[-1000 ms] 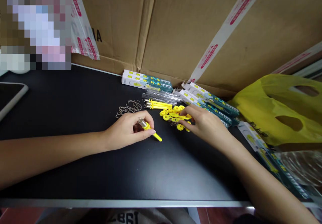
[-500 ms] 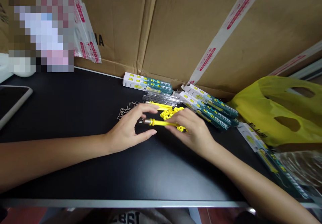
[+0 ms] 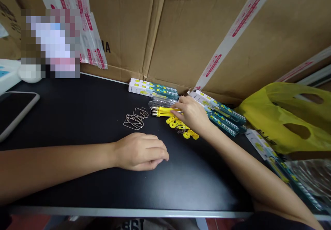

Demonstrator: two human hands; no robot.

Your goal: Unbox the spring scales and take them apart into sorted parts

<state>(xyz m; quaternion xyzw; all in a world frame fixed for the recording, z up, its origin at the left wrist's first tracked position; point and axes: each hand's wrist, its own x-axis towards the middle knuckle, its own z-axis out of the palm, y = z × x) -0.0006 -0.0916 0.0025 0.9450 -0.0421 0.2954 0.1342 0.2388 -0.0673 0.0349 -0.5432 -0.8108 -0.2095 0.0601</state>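
Observation:
Above the black table, my right hand (image 3: 194, 115) pinches the right end of a yellow spring-scale rod in a small row of such rods (image 3: 164, 111). Their metal-tipped ends point left. My left hand (image 3: 142, 152) rests palm down near the front, its fingers curled in and nothing showing in them. Just beyond it lie several bent wire hooks (image 3: 133, 121). Close below my right hand is a loose group of yellow ring-shaped parts (image 3: 172, 124) with small dark springs (image 3: 180, 130) among them. Clear plastic tubes (image 3: 162, 101) lie behind the rods, partly covered by my right hand.
Printed spring-scale boxes (image 3: 144, 87) lie against the cardboard (image 3: 124, 26) at the back, with more boxes (image 3: 222, 121) to the right. A yellow plastic bag (image 3: 269, 109) is at the far right. A phone (image 3: 15, 111) lies on the left. The table edge (image 3: 129, 212) runs in front.
My right hand has carried the yellow rod away from me to the row of rods. My left hand has drawn back toward me and curled its fingers, uncovering the wire hooks.

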